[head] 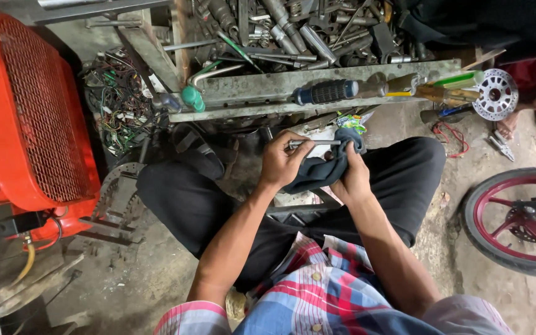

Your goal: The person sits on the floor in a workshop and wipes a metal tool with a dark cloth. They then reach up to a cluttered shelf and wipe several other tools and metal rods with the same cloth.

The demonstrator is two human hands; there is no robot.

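Left hand [282, 162] closed on one thin metal rod [314, 142]; right hand [353, 177] gripping one dark cloth [322, 169] wrapped round rod's right end, above lap. Far: one tray of tools [317, 87], two green-handled screwdrivers. Left: one red machine [29, 111]. Right: one maroon wheel [519, 220]. Stained concrete floor [125, 285], cluttered workshop.

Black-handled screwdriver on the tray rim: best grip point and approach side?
Take the screwdriver by its ribbed black handle, coming from above with fingers across it. It lies flat along the metal tray rim, handle clear on top, shaft end crowded by neighbouring tools. Both hands are busy with a rod and cloth.
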